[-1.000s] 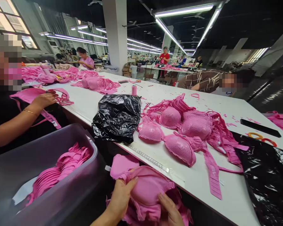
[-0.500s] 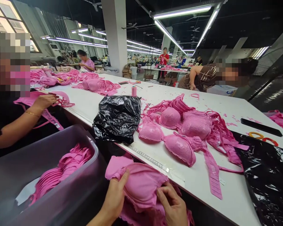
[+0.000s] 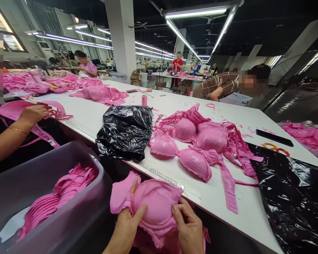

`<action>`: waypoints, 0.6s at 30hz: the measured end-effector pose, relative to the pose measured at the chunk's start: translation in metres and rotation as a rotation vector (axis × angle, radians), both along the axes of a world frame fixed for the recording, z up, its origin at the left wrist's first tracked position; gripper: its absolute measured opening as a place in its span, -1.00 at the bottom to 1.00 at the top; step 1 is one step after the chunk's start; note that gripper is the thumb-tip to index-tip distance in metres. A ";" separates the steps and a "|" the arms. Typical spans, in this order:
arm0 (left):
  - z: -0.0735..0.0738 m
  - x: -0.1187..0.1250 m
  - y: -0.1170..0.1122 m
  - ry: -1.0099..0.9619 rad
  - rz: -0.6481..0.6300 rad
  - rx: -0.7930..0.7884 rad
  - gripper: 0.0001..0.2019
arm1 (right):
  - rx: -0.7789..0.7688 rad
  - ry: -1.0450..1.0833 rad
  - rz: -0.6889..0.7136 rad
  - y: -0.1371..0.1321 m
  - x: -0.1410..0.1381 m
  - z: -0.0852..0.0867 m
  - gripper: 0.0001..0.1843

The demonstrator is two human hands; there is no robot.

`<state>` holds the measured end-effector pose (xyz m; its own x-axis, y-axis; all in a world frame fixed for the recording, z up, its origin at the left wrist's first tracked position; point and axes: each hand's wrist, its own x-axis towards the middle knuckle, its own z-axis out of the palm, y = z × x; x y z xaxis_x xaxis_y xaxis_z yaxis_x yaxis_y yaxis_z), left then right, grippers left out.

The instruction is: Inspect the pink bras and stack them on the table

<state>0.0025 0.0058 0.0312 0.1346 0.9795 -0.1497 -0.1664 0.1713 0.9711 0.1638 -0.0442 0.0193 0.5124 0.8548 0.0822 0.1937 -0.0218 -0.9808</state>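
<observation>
A pink bra (image 3: 154, 203) is held up in front of me at the table's near edge, the smooth inner side of one cup facing me. My left hand (image 3: 127, 222) grips it between the cups, thumb on the lining and fingers partly behind. With thumb and fingers, my right hand (image 3: 187, 224) pinches the right edge of the same cup. More pink fabric hangs below, mostly hidden by my hands. Just beyond on the white table (image 3: 172, 208) lies a pile of pink lace bras (image 3: 193, 164).
Left of me stands a grey plastic bin (image 3: 100, 173) with stacked pink bras (image 3: 53, 201). A black plastic bag (image 3: 124, 132), thread spool (image 3: 144, 100), measuring tape (image 3: 159, 173), dark phone-like slab (image 3: 274, 138) and scissors (image 3: 277, 148) lie on the table. A co-worker's hand (image 3: 33, 114) works at left.
The bra has turned so its cup faces me more fully and flatter. My left thumb has shifted onto the lining. My view has swung slightly right.
</observation>
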 end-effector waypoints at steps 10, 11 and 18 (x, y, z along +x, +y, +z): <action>-0.002 0.003 -0.001 -0.135 0.061 -0.138 -0.51 | -0.003 0.535 0.088 0.002 -0.008 0.000 -0.56; -0.002 0.005 -0.002 -0.151 0.068 -0.172 -0.52 | -0.022 0.558 0.083 0.002 -0.009 0.000 -0.48; 0.005 -0.011 -0.003 -0.249 -0.089 -0.209 -0.62 | -0.104 0.559 0.160 0.003 -0.002 0.006 -0.52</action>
